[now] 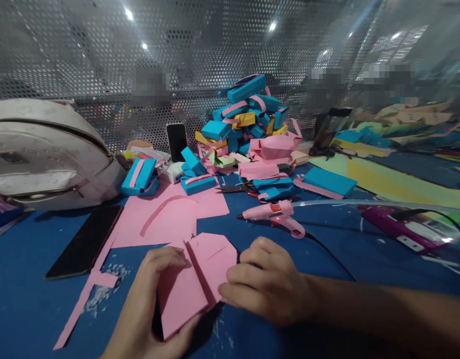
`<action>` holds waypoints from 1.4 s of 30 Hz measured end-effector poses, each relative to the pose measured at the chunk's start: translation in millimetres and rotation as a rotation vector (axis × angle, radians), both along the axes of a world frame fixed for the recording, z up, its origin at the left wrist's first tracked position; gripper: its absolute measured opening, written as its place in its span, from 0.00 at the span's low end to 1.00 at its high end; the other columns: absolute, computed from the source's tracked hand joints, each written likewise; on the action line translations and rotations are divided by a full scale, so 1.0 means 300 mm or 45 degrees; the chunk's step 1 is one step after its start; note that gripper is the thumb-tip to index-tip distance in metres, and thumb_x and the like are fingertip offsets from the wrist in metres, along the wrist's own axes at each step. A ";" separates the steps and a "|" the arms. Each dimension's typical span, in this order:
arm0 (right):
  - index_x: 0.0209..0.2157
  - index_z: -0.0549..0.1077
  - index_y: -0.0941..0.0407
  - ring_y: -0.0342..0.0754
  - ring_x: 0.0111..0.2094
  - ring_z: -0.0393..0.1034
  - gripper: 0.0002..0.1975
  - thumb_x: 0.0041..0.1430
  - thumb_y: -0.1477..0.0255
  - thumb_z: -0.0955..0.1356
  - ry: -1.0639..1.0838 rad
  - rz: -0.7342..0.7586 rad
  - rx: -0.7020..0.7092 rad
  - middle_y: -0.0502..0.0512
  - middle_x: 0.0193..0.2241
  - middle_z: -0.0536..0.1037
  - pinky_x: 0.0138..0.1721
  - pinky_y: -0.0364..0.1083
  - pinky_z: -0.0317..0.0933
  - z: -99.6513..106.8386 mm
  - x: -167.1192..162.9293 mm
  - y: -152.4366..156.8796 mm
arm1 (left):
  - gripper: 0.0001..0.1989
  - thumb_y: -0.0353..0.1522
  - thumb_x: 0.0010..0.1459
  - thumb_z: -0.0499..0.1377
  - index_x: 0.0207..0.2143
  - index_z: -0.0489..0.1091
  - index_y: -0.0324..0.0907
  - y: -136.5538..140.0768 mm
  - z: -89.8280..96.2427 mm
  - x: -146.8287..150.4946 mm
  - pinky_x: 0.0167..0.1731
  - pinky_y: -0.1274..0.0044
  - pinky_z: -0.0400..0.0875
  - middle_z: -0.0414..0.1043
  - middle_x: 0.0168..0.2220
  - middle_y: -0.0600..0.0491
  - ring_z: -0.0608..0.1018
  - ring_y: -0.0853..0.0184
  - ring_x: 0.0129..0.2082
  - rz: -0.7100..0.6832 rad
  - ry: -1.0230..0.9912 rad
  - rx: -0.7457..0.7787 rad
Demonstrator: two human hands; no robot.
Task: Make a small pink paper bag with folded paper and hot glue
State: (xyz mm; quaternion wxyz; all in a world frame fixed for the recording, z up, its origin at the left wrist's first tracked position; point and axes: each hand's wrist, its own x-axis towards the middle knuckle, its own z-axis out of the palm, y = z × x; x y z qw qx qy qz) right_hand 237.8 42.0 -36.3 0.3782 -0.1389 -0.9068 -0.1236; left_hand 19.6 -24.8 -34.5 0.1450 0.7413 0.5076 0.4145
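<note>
A folded piece of pink paper [185,299] with creased flaps is held just above the blue table. My left hand [151,294] wraps round its left side, thumb along the lower edge and fingers over the top. At the right edge of the same paper, my right hand [265,281] has its fingers curled and pinches the flap. Beyond the hands lies a pink hot glue gun [269,212] with a small orange light, its nozzle pointing left. Flat pink sheets [158,224] with a curved pink strip on them lie behind the folded paper.
Blue, pink and yellow paper boxes [248,134] are piled at the back, with scissors [233,189] in front. A white backpack [46,154] and a dark phone [86,242] are on the left. To the right are a purple power strip [402,229] and a bottle [331,129].
</note>
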 end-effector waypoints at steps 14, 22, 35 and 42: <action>0.31 0.75 0.52 0.45 0.28 0.59 0.05 0.59 0.75 0.68 -0.002 -0.004 -0.002 0.45 0.25 0.75 0.27 0.49 0.46 -0.006 0.001 0.001 | 0.17 0.31 0.54 0.58 0.48 0.62 0.46 0.004 -0.003 0.005 0.48 0.67 0.65 0.64 0.47 0.49 0.68 0.58 0.50 0.026 -0.024 0.018; 0.33 0.74 0.53 0.45 0.30 0.60 0.11 0.61 0.60 0.69 0.070 0.047 -0.117 0.46 0.28 0.75 0.30 0.49 0.50 -0.015 0.007 0.011 | 0.17 0.32 0.55 0.58 0.48 0.61 0.47 0.002 -0.004 -0.004 0.48 0.66 0.66 0.63 0.48 0.49 0.68 0.57 0.51 0.032 -0.001 0.002; 0.55 0.61 0.55 0.49 0.48 0.66 0.17 0.66 0.71 0.61 0.448 0.259 -1.218 0.59 0.49 0.69 0.48 0.50 0.64 -0.039 0.031 0.026 | 0.35 0.28 0.45 0.65 0.56 0.57 0.46 0.041 0.008 -0.065 0.54 0.58 0.65 0.60 0.51 0.45 0.66 0.53 0.54 -0.032 0.169 0.476; 0.61 0.61 0.58 0.48 0.60 0.56 0.21 0.68 0.72 0.60 0.064 0.456 -0.945 0.60 0.57 0.68 0.61 0.54 0.52 0.000 0.032 0.005 | 0.44 0.32 0.50 0.65 0.64 0.45 0.47 0.044 0.009 -0.050 0.57 0.54 0.62 0.51 0.60 0.41 0.58 0.49 0.62 -0.035 0.329 0.294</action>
